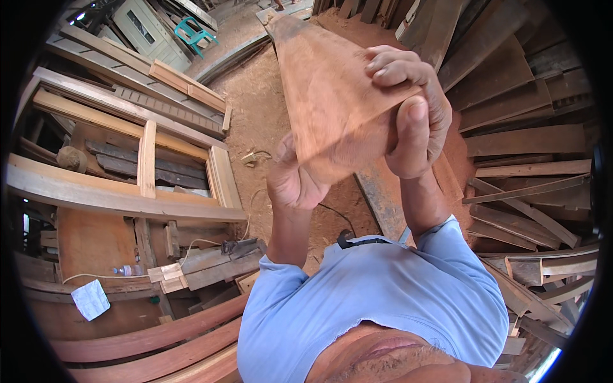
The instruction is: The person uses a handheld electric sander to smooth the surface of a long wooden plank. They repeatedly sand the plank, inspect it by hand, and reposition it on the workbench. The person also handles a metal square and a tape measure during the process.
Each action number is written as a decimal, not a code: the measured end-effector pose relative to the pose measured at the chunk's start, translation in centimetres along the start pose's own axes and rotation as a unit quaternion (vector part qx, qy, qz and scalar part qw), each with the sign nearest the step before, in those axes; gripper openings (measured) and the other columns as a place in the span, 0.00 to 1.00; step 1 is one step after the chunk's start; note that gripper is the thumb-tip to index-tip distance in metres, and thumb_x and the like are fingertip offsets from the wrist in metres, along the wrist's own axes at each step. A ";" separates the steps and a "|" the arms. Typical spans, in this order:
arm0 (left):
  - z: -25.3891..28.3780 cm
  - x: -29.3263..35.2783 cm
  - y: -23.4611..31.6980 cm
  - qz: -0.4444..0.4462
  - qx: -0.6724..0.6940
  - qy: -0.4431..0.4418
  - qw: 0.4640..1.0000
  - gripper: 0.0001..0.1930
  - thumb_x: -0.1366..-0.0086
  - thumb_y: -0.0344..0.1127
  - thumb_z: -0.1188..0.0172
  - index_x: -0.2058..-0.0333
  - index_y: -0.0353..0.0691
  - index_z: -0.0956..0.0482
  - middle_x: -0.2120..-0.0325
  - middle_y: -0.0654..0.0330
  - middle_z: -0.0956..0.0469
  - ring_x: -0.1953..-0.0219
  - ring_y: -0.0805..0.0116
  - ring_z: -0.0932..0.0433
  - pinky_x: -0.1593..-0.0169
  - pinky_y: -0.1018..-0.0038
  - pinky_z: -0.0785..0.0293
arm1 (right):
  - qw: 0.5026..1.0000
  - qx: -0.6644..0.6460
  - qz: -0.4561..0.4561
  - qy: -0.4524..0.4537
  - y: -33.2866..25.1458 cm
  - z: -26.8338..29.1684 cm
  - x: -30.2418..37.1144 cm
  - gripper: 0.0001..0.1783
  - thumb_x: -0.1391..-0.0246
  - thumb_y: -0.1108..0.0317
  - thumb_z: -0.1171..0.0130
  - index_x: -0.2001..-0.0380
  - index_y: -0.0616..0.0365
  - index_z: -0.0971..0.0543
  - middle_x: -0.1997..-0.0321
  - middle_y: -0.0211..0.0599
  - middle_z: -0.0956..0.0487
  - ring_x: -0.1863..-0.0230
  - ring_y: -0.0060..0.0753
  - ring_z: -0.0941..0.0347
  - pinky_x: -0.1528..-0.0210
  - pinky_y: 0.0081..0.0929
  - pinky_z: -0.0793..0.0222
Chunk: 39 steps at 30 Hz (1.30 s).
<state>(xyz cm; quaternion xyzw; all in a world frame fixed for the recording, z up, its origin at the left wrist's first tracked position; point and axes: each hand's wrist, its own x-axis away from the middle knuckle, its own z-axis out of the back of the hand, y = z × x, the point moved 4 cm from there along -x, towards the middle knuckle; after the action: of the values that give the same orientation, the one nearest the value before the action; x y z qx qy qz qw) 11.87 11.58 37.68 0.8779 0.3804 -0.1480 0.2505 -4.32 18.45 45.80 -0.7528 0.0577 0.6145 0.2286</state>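
A thick reddish-brown wooden plank point(345, 96) is raised in front of me, its near end close to my chest and its far end pointing away to the upper left. Around its near left corner my left hand point(295, 175) is closed, the thumb at the side edge and the other fingers mostly hidden beneath. On the opposite side my right hand point(418, 105) grips the edge, fingers curled over the top face and thumb against the near end. Wood grain shows on the end face. What lies under the plank is hidden.
Left of me stands a wooden frame point(147, 159) with a crossbar. Many boards point(523, 140) lean and lie stacked at right. Reddish planks point(153, 332) are at lower left, near a pale sheet point(90, 299) and a plastic bottle point(128, 270). A teal chair point(195, 35) stands far off.
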 end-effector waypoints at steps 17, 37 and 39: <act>0.1 -1.2 -6.7 0.091 0.306 0.130 0.939 0.27 0.26 0.52 0.46 0.40 0.36 0.28 0.46 0.46 0.22 0.45 0.53 0.20 0.42 0.53 0.19 | 0.991 0.033 -0.124 -0.033 0.9 -0.1 0.8 0.59 0.64 0.39 0.31 0.33 0.66 0.35 0.27 0.61 0.43 0.25 0.57 0.47 0.25 0.53 0.55; 1.7 0.4 -6.6 0.041 0.141 0.182 0.972 0.29 0.27 0.55 0.46 0.39 0.39 0.30 0.47 0.49 0.23 0.45 0.57 0.20 0.41 0.56 0.19 | 0.982 0.019 -0.166 -0.085 1.1 -1.4 3.2 0.62 0.64 0.33 0.32 0.32 0.65 0.37 0.26 0.59 0.43 0.23 0.54 0.50 0.23 0.52 0.58; 1.8 1.3 -6.8 0.035 0.124 0.181 0.975 0.29 0.28 0.56 0.45 0.38 0.41 0.31 0.46 0.50 0.23 0.45 0.57 0.21 0.41 0.56 0.20 | 0.980 0.023 -0.164 -0.114 0.9 -1.7 4.0 0.61 0.63 0.33 0.32 0.33 0.64 0.36 0.26 0.62 0.44 0.22 0.57 0.51 0.23 0.54 0.57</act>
<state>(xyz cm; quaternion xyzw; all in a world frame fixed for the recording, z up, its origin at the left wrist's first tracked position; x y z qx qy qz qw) 7.56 15.31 33.41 0.9270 0.3675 -0.0237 0.0713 -2.17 17.67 42.00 -0.6714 -0.0791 0.6491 0.3488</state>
